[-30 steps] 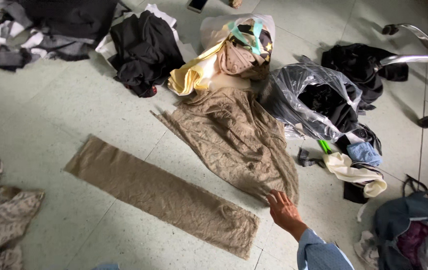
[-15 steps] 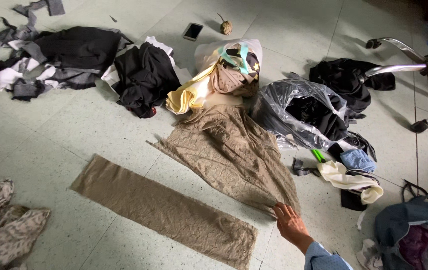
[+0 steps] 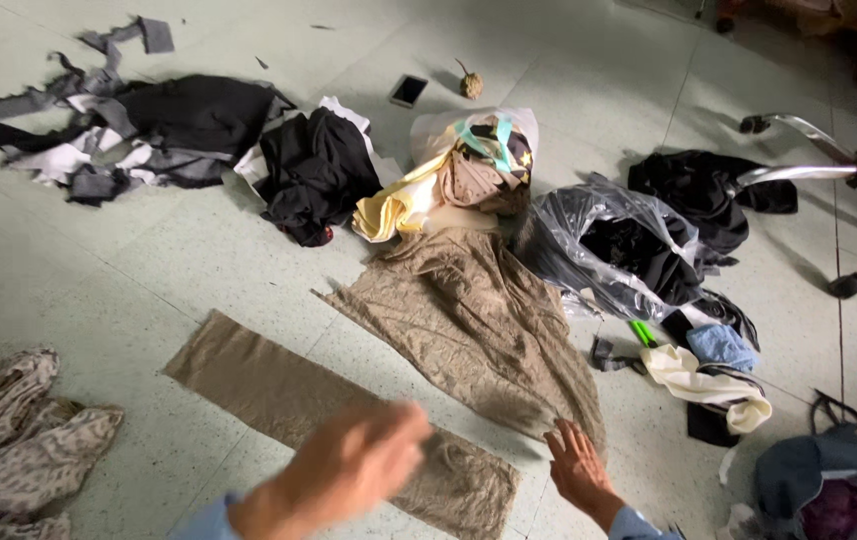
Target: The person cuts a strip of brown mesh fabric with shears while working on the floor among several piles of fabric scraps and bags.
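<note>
A long tan fabric strip (image 3: 259, 385) lies flat on the pale tiled floor. Beside it spreads a larger tan patterned cloth (image 3: 474, 325). My right hand (image 3: 577, 468) is flat, fingers spread, at the near corner of that larger cloth. My left hand (image 3: 354, 465) is blurred in motion above the near end of the strip, fingers loosely curled, holding nothing that I can see.
A clear plastic bag (image 3: 599, 245) with dark clothes, black garments (image 3: 314, 170), a grey-black pile (image 3: 139, 130), a bag of mixed cloth (image 3: 484, 160), a phone (image 3: 409, 90), a chrome chair base (image 3: 854, 210), a leopard-print cloth (image 3: 14, 445) and a dark blue bag (image 3: 829, 475) lie around.
My left hand has come into view over the strip. My right hand stays at the cloth's corner. The view has tilted up, showing more floor beyond.
</note>
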